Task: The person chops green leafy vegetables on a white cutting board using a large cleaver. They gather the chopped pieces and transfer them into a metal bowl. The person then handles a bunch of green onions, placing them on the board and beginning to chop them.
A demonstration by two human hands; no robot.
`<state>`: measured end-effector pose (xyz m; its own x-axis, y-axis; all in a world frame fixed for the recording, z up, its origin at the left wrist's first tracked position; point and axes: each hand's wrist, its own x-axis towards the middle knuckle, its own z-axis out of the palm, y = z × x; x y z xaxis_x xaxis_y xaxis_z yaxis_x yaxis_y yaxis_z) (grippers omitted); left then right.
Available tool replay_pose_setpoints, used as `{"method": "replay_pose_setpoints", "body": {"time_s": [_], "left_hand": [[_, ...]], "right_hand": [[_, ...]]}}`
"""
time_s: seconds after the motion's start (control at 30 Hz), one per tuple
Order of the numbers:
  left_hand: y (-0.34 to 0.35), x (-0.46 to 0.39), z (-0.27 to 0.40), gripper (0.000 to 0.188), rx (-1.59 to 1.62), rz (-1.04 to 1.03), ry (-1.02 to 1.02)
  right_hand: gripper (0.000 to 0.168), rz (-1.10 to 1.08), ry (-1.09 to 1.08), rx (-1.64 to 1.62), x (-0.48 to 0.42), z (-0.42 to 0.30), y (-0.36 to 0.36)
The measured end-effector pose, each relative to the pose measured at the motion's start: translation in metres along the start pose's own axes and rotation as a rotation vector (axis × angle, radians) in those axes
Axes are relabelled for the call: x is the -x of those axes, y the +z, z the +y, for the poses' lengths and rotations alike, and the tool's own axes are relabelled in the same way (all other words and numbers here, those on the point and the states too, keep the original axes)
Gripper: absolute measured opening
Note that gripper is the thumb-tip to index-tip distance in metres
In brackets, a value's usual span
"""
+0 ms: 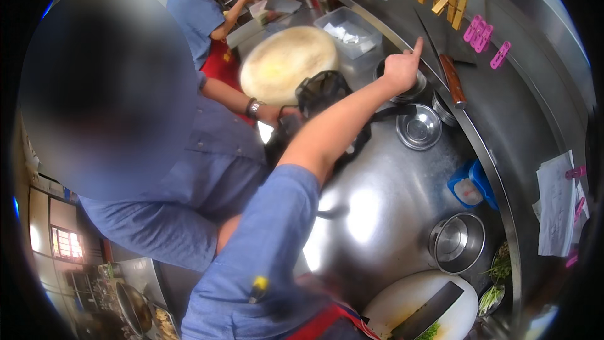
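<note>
My left hand (403, 68) reaches out over the steel counter with its index finger extended and the other fingers curled; it holds nothing that I can see. It is above stacked metal bowls (415, 89) and beside the counter's raised shelf edge. On the shelf near it lies a cleaver with a wooden handle (453, 80). Below my forearm is a black mesh and strap item (325, 89), which a co-worker's hand (283, 115) touches. My right hand is out of view. Near my body, a second cleaver (429, 309) lies on a white cutting board (377, 297) with chopped greens.
A co-worker (222, 127) stands close at left, another (196, 23) farther back. Around the counter are a round wooden chopping block (288, 63), a plastic tub (351, 33), a metal dish (419, 127), a blue scale (469, 189) and a steel pot (457, 243). Clothespins (443, 0) line the shelf.
</note>
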<state>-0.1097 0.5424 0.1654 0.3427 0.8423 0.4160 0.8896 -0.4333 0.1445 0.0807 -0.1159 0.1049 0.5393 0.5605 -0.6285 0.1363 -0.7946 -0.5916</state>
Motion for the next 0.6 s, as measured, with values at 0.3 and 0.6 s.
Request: {"method": "replay_pose_setpoints", "body": {"time_s": [0.3, 0.6], "left_hand": [[-0.001, 0.015, -0.013, 0.078, 0.057, 0.12, 0.002], [-0.02, 0.01, 0.003, 0.058, 0.028, 0.411, 0.267]], "right_hand": [[0.031, 0.065, -0.114, 0.057, -0.007, 0.036, 0.003], [0.028, 0.089, -0.009, 0.151, -0.009, 0.073, 0.013]]}}
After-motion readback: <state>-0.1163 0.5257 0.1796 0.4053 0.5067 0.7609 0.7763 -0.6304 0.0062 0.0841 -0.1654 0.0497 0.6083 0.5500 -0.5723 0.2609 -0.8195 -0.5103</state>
